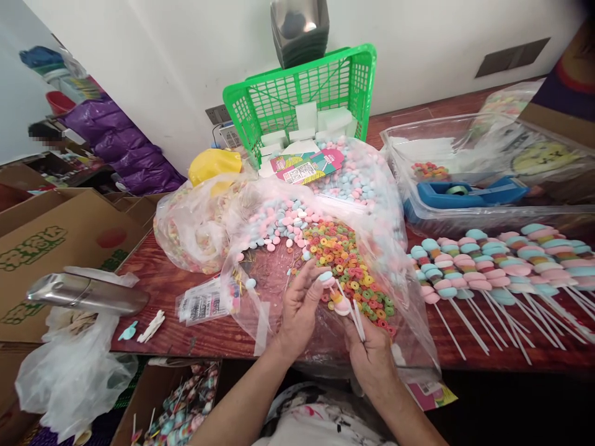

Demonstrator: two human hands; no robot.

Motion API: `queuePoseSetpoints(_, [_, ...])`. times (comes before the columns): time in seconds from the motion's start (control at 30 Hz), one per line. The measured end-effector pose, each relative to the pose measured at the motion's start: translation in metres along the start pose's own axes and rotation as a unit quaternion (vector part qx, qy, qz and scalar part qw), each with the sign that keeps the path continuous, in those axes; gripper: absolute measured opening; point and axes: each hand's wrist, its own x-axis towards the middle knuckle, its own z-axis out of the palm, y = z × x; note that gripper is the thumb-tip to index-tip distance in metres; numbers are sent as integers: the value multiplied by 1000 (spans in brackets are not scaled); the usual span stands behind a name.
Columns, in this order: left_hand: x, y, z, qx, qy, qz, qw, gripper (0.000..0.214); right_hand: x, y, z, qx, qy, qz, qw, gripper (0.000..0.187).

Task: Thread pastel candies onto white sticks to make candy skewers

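My left hand [300, 310] pinches a pale blue oval candy [326, 279] between thumb and fingertips. My right hand [372, 353] is closed around several white sticks [357, 320]. A pink candy [343, 305] with an orange ring piece sits on a stick just above my right fingers, close to the blue one. Under both hands lies an opened clear plastic bag [409, 334]. On it are a heap of ring-shaped gummies [344, 257] in red, orange, yellow and green, and a spread of pink and blue oval candies [288, 223].
Rows of finished candy sticks [502, 266] lie right, before a clear bin [465, 217] with a blue tape dispenser [471, 193]. Behind stands a green basket [242, 118]. Left are a steel flask [88, 293] and cartons [69, 248]; a box of candy sticks [186, 402] sits below.
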Motion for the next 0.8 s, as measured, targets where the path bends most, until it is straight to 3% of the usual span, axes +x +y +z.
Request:
queuePoseSetpoints(0.07, [4, 2, 4, -29, -24, -52, 998, 33, 0, 2, 0, 18, -5, 8, 1000, 30])
queuePoseSetpoints(0.13, [5, 0, 6, -8, -42, -47, 998, 29, -1, 2, 1, 34, -6, 8, 999, 29])
queuePoseSetpoints(0.33, [3, -6, 4, 95, -54, 121, 987, 25, -5, 6, 2, 68, -7, 18, 997, 28])
queuePoseSetpoints(0.43, [7, -2, 0, 88, -25, 105, 990, 25, -7, 12, 0, 88, -30, 47, 995, 28])
queuePoseSetpoints(0.57, [12, -1, -1, 53, -54, 87, 993, 22, -7, 12, -2, 117, -70, 77, 988, 29])
queuePoseSetpoints(0.8, [-1, -5, 7, -2, -44, 71, 997, 20, -9, 6, 4, 197, -61, 139, 969, 34])
